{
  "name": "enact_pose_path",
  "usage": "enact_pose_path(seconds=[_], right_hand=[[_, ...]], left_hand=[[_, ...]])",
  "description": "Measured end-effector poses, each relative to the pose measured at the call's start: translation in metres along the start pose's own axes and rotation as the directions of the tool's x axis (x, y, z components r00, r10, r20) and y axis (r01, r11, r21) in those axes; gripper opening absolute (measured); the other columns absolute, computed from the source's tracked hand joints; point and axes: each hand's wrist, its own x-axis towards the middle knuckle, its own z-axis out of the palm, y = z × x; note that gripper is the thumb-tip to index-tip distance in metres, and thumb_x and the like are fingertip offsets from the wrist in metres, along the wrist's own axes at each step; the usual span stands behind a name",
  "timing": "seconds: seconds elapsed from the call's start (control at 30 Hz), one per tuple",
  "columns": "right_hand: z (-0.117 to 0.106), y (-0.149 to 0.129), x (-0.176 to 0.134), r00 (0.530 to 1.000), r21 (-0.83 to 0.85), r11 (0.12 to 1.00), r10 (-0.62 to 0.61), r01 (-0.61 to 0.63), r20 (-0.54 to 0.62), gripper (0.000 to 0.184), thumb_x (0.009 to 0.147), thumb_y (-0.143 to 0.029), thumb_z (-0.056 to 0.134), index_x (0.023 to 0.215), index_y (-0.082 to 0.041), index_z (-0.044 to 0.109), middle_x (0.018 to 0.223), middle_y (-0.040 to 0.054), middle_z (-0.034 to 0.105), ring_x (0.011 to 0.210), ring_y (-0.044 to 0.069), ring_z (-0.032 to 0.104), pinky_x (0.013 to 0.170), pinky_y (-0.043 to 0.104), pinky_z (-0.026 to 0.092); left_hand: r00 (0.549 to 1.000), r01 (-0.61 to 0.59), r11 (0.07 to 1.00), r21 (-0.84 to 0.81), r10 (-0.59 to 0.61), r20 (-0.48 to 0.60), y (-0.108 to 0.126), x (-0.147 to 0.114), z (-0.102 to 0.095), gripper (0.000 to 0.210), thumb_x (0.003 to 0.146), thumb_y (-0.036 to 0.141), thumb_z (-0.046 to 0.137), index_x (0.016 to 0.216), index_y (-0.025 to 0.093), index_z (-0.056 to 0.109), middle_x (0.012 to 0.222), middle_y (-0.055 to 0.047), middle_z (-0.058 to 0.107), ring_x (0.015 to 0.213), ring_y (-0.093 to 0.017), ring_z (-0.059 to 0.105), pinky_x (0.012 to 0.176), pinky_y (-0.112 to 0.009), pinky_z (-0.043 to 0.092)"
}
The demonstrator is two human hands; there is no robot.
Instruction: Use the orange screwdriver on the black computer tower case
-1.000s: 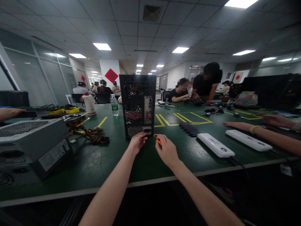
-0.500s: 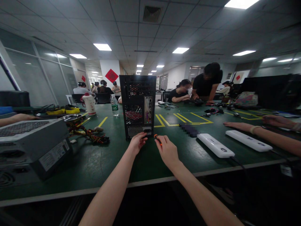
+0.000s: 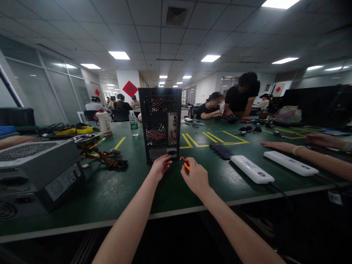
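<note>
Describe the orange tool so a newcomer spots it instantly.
On the green table, find the upright black case. Just right of its lower corner, the right grip holds a small tool. Its bright orange, with some black, sets it apart from the dark case.

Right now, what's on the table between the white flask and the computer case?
A clear bottle stands between the flask and the case in the head view.

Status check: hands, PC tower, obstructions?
Right hand holding orange tool. Left hand at lower rear of PC tower, grip unclear. Tower upright, rear facing camera. Left hand partly hides its base.
</note>
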Motion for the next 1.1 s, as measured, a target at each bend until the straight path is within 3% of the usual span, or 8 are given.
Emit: enact_pose_path(seconds=[0.27,0.57,0.73,0.9,1.1], right_hand=[[0.0021,-0.0002,0.0,0.996,0.034,0.996,-0.082,0.081,0.024,0.017,0.082,-0.023,0.036,0.095,-0.015,0.043,0.089,0.0059,0.05,0.072,0.014,0.052,0.063,0.024,0.04],[-0.0011,0.0021,0.0009,1.0,0.014,1.0,0.016,-0.016,0.026,0.02,0.083,-0.035,0.035,0.09,-0.018,0.043,0.082,0.0029,0.052,0.066,0.015,0.052,0.06,0.026,0.039],[0.0003,0.0001,0.0005,0.998,0.047,0.997,-0.055,0.055,0.007,0.015,0.079,-0.024,0.04,0.091,-0.016,0.043,0.089,0.0056,0.049,0.074,0.015,0.051,0.066,0.026,0.04],[0.0017,0.0004,-0.0008,0.997,-0.002,0.997,-0.081,0.081,0.018,0.019,0.083,-0.026,0.034,0.096,-0.016,0.044,0.087,0.0058,0.05,0.07,0.014,0.051,0.061,0.024,0.039],[0.0003,0.0034,-0.0001,0.999,0.01,1.0,0.014,-0.015,0.03,0.023,0.085,-0.034,0.031,0.091,-0.018,0.047,0.081,0.0033,0.052,0.063,0.012,0.052,0.054,0.021,0.036]], left_hand=[[1.0,-0.011,1.0,0.002,0.011,0.004,-0.0023,0.0021,-0.0003,0.036,0.061,0.017,0.064,0.096,0.015,0.056,0.107,-0.009,0.057,0.06,-0.007,0.058,0.041,-0.013,0.04],[1.0,-0.015,1.0,0.011,0.015,0.002,-0.0022,0.0013,0.0004,0.036,0.061,0.019,0.064,0.096,0.015,0.057,0.109,-0.01,0.056,0.061,-0.008,0.058,0.042,-0.014,0.041],[1.0,-0.013,1.0,0.015,0.013,0.0,-0.0028,0.0019,-0.0001,0.038,0.06,0.019,0.065,0.097,0.015,0.056,0.108,-0.01,0.056,0.06,-0.007,0.058,0.042,-0.014,0.041],[1.0,-0.021,0.999,0.027,0.021,-0.001,-0.0027,0.0015,0.0002,0.039,0.061,0.019,0.064,0.099,0.014,0.055,0.109,-0.01,0.055,0.061,-0.008,0.058,0.041,-0.014,0.04],[1.0,-0.013,0.999,0.029,0.014,-0.011,-0.0018,-0.0005,0.002,0.039,0.062,0.016,0.063,0.1,0.014,0.055,0.107,-0.01,0.056,0.059,-0.007,0.057,0.042,-0.015,0.041]])
